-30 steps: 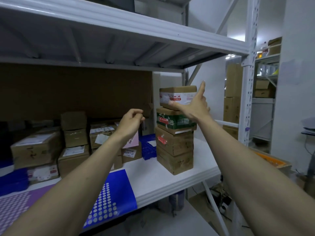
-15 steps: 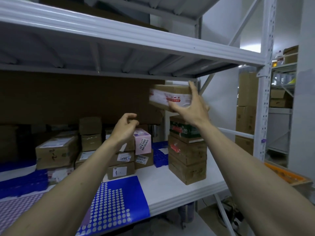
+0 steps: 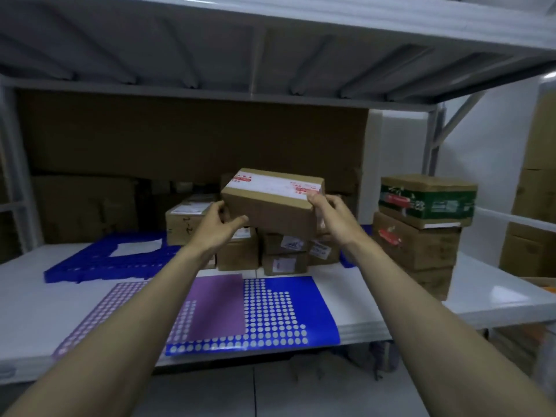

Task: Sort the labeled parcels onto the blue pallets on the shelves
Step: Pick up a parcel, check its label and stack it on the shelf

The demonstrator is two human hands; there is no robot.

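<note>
Now both hands on parcel (image 3: 272,203) — left hand (image 3: 217,225), right hand (image 3: 331,216), held above shelf (image 3: 496,299).

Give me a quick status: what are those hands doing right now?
Left hand and right hand both grip the parcel, held in the air. Blue pallet down left, partly bare. Stacked boxes sit directly behind.

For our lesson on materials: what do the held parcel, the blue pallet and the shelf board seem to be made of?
Held parcel: most likely matte brown cardboard, with creased edges and a white and red printed band on top.
Blue pallet: probably moulded plastic, uniform blue with a ribbed grid surface.
Shelf board: smooth white with a soft sheen; painted metal or laminate, the picture cannot settle which.
</note>
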